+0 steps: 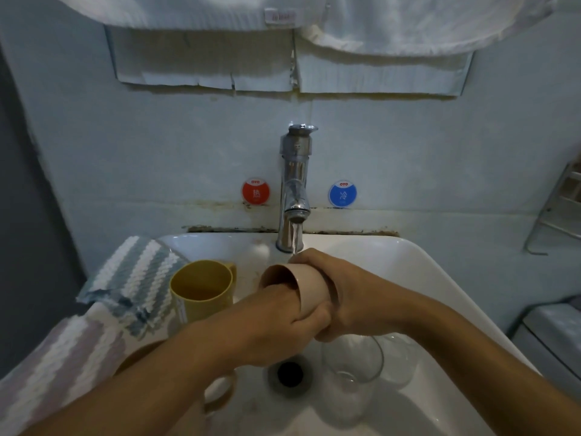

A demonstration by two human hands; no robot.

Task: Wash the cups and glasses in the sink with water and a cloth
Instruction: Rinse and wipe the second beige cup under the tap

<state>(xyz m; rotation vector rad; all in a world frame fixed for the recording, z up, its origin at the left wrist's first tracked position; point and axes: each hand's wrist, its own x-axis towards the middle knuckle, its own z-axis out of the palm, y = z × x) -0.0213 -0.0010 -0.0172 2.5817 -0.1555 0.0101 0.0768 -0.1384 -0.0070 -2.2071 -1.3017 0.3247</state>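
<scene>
Over the white sink I hold a pink cup on its side, mouth pointing left, under the stream running from the chrome tap. My right hand wraps round the cup's base end. My left hand has fingers inside the cup's mouth and its thumb curled round the outside. A yellow mug stands upright in the sink at left. Two clear glasses sit in the basin at lower right. Another beige mug's handle shows under my left forearm. A striped cloth drapes over the sink's left rim.
The drain lies open in the basin's middle. Red hot and blue cold stickers flank the tap on the wall. White towels hang overhead. A metal rack sits on the right wall.
</scene>
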